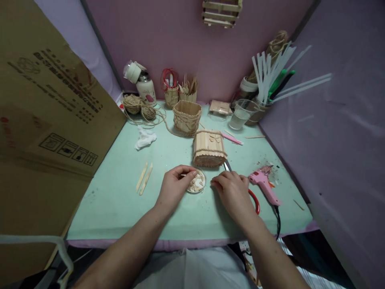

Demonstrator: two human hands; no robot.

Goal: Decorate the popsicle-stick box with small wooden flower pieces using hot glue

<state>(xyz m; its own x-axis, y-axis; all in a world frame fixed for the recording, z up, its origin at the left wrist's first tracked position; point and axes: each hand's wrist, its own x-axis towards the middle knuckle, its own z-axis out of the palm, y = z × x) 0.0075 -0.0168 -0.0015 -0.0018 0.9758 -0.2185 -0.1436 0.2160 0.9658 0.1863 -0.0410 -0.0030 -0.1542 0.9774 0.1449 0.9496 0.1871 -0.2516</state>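
My left hand (pixel 178 182) is at the left rim of a small round dish (pixel 197 190) that holds several pale wood chips. Its thumb and fingers are pinched together over the dish; whatever lies between them is too small to name. To the right, my right hand (pixel 232 188) hovers low over the table with its fingertips closed together, and what they hold is hidden. Partly under that hand lie scissors with a red handle (pixel 255 201). Just beyond the dish a wooden-stick box (pixel 209 145) rests on its side, with rope bands and small petal-shaped pieces on its upper face.
A pink glue gun (pixel 265 186) with a black cord lies at the right. Two wooden sticks (pixel 144 178) and a white cloth (pixel 145 137) are on the left. Behind stand a second wooden box (pixel 187 118), twine balls (pixel 132 104) and a plastic cup (pixel 240 116). Cardboard (pixel 54 120) walls the left side.
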